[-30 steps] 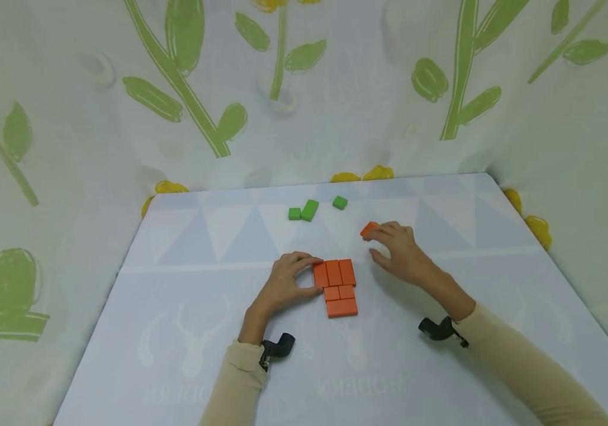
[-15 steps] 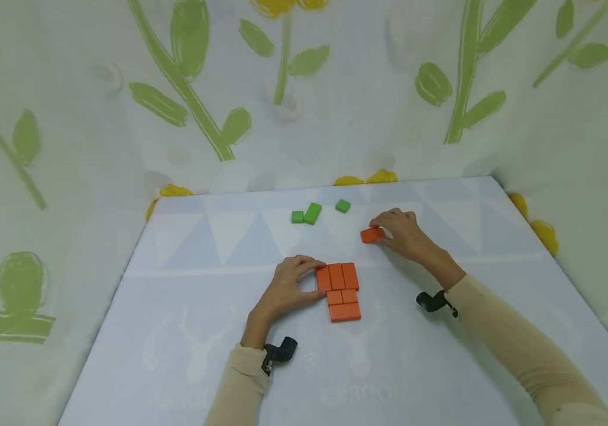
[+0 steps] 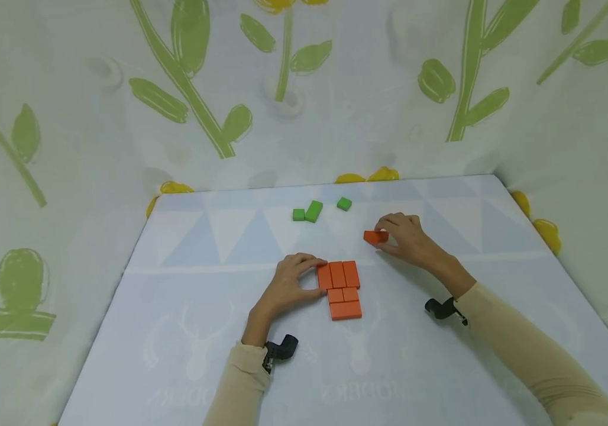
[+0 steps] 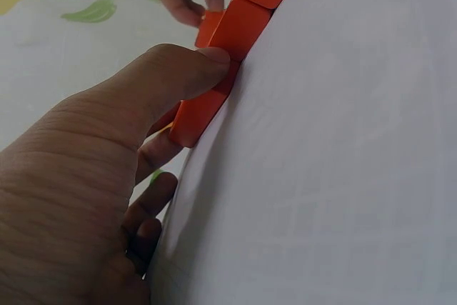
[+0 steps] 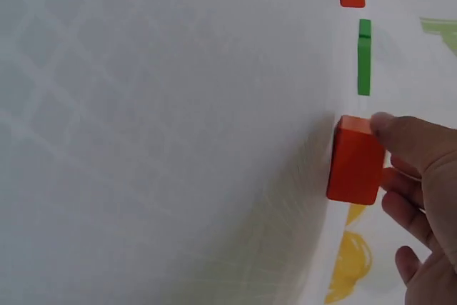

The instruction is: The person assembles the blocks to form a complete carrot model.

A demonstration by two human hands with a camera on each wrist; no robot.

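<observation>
Several orange blocks (image 3: 338,275) lie flat and close together on the table, three upright ones in the far row and smaller ones nearer. My left hand (image 3: 288,284) pinches the leftmost far block (image 3: 324,276) between thumb and fingertip at its near and far ends. In the left wrist view the thumb presses on the orange edge (image 4: 198,113). Farther right, my right hand (image 3: 405,239) pinches a separate orange block (image 3: 373,238) between thumb and fingers. The right wrist view shows this block (image 5: 355,166) tipped up, standing at the table surface; whether it touches cannot be told.
Beyond the orange group lie two green blocks (image 3: 313,211) close together and a third green block (image 3: 344,204) to their right. A pale patterned cloth covers the table (image 3: 176,331). Flower-printed curtains (image 3: 346,118) stand behind and at both sides.
My right thumb has closed in on the separate orange block, which has turned and now tips up in the fingers. The left hand keeps its place by the orange group.
</observation>
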